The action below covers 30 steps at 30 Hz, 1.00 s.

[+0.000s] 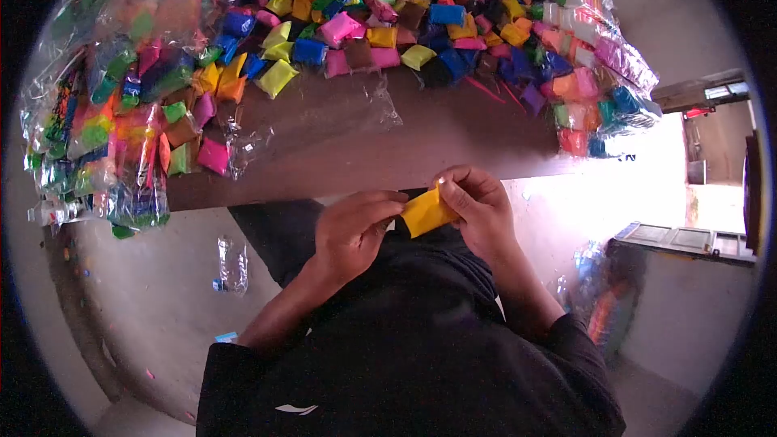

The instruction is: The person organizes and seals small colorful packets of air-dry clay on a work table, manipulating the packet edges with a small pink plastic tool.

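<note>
Yellow and slim, the packet [427, 212] lies crosswise between both hands, just off the surface [340, 146] edge; left hand [354, 231] pinches its left end, right hand [479, 209] keeps a closed grip on the right end.

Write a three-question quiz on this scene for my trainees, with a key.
1. True or false: the left hand and right hand both hold the yellow packet.
2. The pile of coloured packets lies on: A the table; B the floor; C a chair.
3. Fill in: the person's top is ___.
Key: 1 true; 2 A; 3 black.
</note>
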{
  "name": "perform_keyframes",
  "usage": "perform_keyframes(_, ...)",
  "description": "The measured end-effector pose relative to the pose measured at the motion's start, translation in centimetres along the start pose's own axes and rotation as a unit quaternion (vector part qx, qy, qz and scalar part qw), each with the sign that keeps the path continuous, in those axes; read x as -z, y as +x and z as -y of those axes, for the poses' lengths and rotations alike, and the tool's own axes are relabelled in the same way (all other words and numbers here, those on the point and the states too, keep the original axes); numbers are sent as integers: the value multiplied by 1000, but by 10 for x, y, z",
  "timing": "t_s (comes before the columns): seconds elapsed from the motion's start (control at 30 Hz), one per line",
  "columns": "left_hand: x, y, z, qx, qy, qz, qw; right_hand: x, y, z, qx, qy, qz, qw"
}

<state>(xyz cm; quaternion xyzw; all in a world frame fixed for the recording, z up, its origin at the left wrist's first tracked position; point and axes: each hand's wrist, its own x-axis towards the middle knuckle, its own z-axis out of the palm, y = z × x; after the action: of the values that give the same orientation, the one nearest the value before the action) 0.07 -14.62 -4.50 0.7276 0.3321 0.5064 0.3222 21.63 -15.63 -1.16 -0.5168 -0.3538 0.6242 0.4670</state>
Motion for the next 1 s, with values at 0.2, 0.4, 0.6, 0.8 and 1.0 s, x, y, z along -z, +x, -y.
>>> perform_keyframes(0.2,2,-7,12,224,-124,-80,963,-25,16,5,17,-14,76,997)
perform_keyframes(0.4,-2,-8,11,346,-381,-159,842,-21,24,-29,-20,65,9,998)
perform_keyframes(0.6,-4,-2,16,352,-348,-87,864,-16,18,-33,4,-76,10,997)
perform_keyframes(0.8,-42,-7,1,340,-307,-165,874,15,11,-37,-13,-18,-40,999)
perform_keyframes(1.0,-73,8,-19,345,-208,-102,910,42,1,-41,62,-38,-58,996)
